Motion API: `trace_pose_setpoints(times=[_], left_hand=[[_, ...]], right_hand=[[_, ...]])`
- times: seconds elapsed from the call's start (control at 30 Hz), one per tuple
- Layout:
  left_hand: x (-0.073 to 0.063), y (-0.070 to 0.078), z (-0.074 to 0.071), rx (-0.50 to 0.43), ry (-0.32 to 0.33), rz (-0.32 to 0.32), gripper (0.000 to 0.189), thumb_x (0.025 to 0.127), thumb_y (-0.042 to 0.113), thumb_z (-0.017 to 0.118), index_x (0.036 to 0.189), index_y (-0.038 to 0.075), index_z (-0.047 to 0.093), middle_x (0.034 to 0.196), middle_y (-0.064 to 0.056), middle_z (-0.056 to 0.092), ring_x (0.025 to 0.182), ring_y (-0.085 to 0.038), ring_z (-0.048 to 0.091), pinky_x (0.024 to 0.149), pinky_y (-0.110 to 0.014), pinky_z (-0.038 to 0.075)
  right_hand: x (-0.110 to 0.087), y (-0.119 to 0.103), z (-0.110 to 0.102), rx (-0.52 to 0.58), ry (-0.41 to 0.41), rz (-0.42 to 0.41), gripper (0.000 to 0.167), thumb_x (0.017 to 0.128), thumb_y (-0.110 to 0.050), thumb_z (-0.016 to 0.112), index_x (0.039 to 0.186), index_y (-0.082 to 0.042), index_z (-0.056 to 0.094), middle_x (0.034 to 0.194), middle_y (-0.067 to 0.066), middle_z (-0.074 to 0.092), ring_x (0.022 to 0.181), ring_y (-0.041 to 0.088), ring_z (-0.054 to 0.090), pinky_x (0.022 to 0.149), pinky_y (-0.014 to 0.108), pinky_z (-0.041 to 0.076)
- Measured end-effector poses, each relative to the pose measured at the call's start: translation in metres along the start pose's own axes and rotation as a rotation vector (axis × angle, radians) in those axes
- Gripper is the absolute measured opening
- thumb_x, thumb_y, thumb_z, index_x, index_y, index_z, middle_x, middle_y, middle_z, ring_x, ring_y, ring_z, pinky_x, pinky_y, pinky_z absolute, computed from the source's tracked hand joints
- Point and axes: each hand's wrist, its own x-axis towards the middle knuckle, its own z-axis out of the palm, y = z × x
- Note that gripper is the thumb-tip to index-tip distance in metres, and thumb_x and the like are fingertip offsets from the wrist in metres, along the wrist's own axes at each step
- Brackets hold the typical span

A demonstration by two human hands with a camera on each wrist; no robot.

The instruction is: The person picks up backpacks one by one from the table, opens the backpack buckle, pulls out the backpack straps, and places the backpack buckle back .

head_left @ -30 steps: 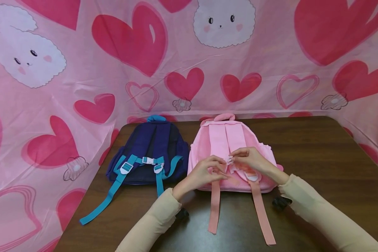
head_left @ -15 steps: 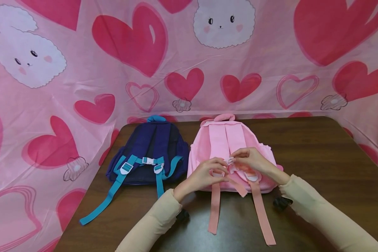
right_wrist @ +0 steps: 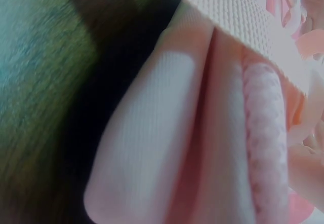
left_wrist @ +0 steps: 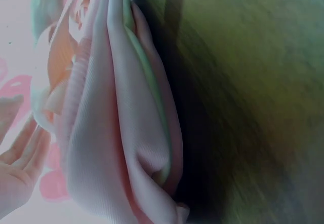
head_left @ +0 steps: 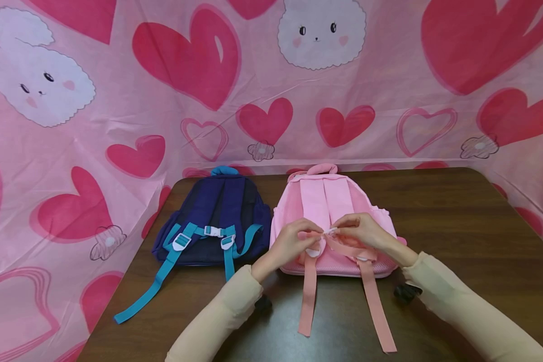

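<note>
Two hands meeting over the pink bag (head_left: 332, 221), at its middle. Left hand (head_left: 291, 244) with fingers curled, pinching one half of a small white clip (head_left: 330, 231); right hand (head_left: 364, 231) likewise curled, pinching the other half and the short chest strap (head_left: 350, 249) behind it. Halves held tip to tip, seemingly lined up so as to fit together; whether already joined, cannot tell. Pink bag lying flat, back side up, presumably so as to keep the straps within reach; two long pink tails (head_left: 307, 296) trailing off its near edge toward the body. Blue bag (head_left: 217, 216) just left of the pink bag, also back up, its own clip (head_left: 213, 231) already closed across teal straps (head_left: 163, 274). Both on a dark wood table (head_left: 457, 226), with a heart-and-bunny cloth (head_left: 117, 100) hung beyond the pink bag. Wrist views showing only pink fabric (left_wrist: 121, 133) and webbing (right_wrist: 238, 16) close up, blurred; fingers of the left hand (left_wrist: 17, 158) at the frame's edge.
</note>
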Motion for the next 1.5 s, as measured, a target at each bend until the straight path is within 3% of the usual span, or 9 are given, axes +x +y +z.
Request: trace_pose_setpoints(times=[0.2,0.43,0.6,1.1,1.5], left_hand=[[0.008,-0.008,0.001,0.073,0.016,0.011,0.011,0.078,-0.001,0.064,0.088,0.000,0.066,0.084,-0.009,0.065,0.083,-0.017,0.060,0.080,-0.022,0.045],[0.014,-0.012,0.001,0.111,-0.088,-0.076,0.017,0.081,0.003,0.062,0.098,0.002,0.065,0.092,-0.008,0.065,0.088,-0.016,0.058,0.082,-0.021,0.044],[0.018,-0.014,0.001,0.157,-0.138,-0.096,0.018,0.081,0.005,0.062,0.098,0.004,0.066,0.094,-0.006,0.065,0.092,-0.016,0.057,0.085,-0.023,0.042],[0.024,-0.025,0.007,0.243,-0.181,-0.028,0.009,0.081,0.006,0.062,0.087,0.006,0.069,0.086,-0.002,0.066,0.088,-0.016,0.051,0.082,-0.023,0.038],[0.024,-0.025,0.007,0.246,-0.176,0.000,0.008,0.081,0.007,0.063,0.086,0.007,0.069,0.084,-0.001,0.066,0.087,-0.015,0.051,0.079,-0.023,0.038]], right_hand=[[0.000,0.001,0.000,0.020,0.001,-0.018,0.020,0.082,-0.012,0.063,0.095,0.002,0.066,0.089,0.013,0.066,0.079,0.010,0.058,0.071,0.019,0.045],[0.000,0.001,0.000,0.010,0.002,-0.021,0.018,0.082,-0.010,0.062,0.094,0.002,0.066,0.087,0.013,0.066,0.077,0.013,0.059,0.069,0.019,0.046],[0.001,0.001,0.000,0.003,-0.002,-0.023,0.016,0.082,-0.008,0.062,0.093,0.003,0.066,0.088,0.014,0.066,0.078,0.012,0.059,0.071,0.019,0.046],[0.003,0.001,0.000,-0.022,-0.022,-0.056,0.015,0.081,-0.008,0.062,0.092,0.002,0.067,0.086,0.012,0.067,0.077,0.013,0.058,0.069,0.019,0.046],[0.003,0.001,-0.004,-0.003,-0.090,-0.056,0.016,0.082,-0.008,0.061,0.093,0.003,0.066,0.088,0.013,0.066,0.076,0.012,0.056,0.069,0.019,0.045]])
